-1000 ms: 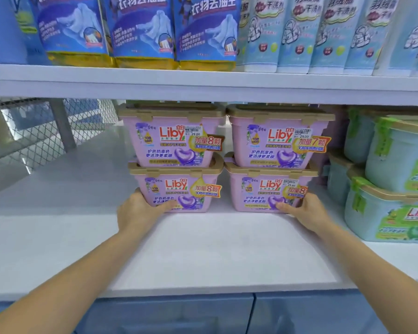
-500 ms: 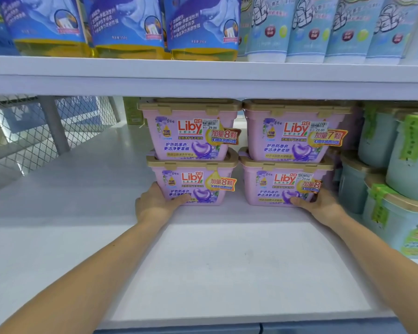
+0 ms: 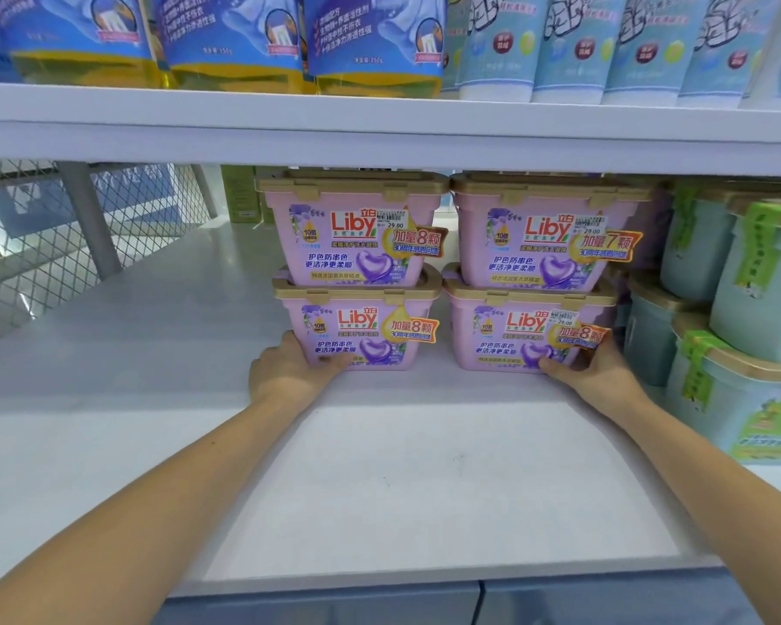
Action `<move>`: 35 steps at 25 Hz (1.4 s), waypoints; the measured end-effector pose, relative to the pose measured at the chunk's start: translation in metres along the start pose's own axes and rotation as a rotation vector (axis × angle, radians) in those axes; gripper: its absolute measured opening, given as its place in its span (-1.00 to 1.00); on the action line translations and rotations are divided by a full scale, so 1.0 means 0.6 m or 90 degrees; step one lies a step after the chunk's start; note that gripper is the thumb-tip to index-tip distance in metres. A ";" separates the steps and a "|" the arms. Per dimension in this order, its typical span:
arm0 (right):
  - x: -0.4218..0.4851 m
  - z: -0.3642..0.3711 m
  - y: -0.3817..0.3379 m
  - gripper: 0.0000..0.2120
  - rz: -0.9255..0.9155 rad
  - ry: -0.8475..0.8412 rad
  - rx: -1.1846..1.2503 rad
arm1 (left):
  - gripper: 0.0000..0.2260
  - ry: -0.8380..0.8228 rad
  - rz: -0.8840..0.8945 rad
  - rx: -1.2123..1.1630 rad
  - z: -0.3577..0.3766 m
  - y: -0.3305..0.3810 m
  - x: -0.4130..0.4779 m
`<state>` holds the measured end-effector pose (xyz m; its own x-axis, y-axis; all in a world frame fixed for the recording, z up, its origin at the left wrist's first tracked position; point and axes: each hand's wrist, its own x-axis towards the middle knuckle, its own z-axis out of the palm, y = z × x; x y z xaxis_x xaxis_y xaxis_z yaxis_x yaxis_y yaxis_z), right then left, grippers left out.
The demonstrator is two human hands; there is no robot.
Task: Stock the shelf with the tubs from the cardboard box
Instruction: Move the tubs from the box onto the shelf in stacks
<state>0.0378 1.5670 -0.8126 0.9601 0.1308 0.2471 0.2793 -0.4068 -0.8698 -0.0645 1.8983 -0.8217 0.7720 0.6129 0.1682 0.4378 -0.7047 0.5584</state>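
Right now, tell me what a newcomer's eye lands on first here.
Four pink Liby tubs with gold lids stand stacked two by two mid-shelf. The left hand grips the lower left tub at its corner, the right hand the lower right tub. Pale green tubs crowd the right; blue pouches line the shelf above.

Two stacks of two pink tubs (image 3: pixel 352 236) stand side by side on the white shelf (image 3: pixel 379 480). The left hand (image 3: pixel 289 376) grips the lower left tub (image 3: pixel 357 331), the right hand (image 3: pixel 603 376) the lower right tub (image 3: pixel 524 331).
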 end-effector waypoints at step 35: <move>-0.695 0.028 0.067 -0.42 0.126 -0.227 -0.397 | -0.41 -0.265 -0.012 0.100 -0.129 -0.441 -0.614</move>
<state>-0.3516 1.5113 -0.9578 0.9605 0.2437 -0.1345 0.1591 -0.8771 -0.4531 -0.5005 1.8864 -0.9688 0.8688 0.4526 -0.2008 0.4937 -0.7601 0.4226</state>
